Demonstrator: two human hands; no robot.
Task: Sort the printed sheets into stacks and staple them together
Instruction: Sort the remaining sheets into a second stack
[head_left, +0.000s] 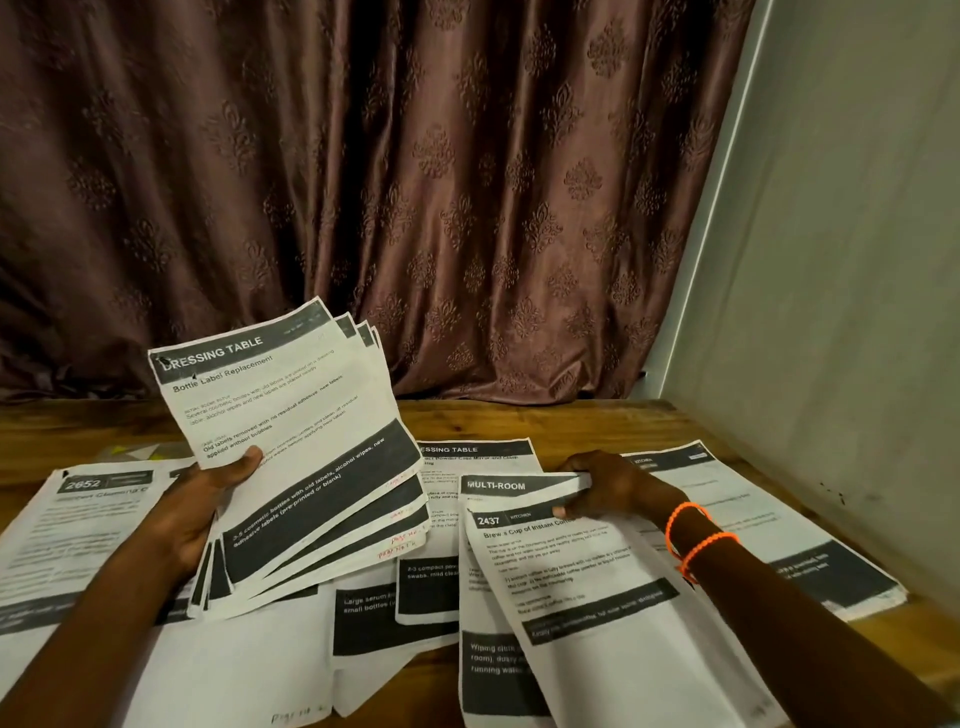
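My left hand (208, 499) holds up a fanned bundle of several printed sheets (306, 447), thumb on the front; the top sheet is headed "DRESSING TABLE". My right hand (602, 488) pinches the top edge of a sheet numbered 2437 (613, 613), which lies over a "MULTI-ROOM" sheet (498, 486) on the wooden table (597, 421). More printed sheets lie spread flat: a "2652" sheet (83, 525) at the left, a second "DRESSING TABLE" sheet (483, 457) in the middle, and another sheet (779, 525) at the right under my forearm. No stapler is in view.
A brown patterned curtain (415, 182) hangs behind the table. A pale wall (841, 260) closes the right side. Orange bands (696, 535) circle my right wrist. A small yellowish item (135, 451) peeks out at the left behind the papers.
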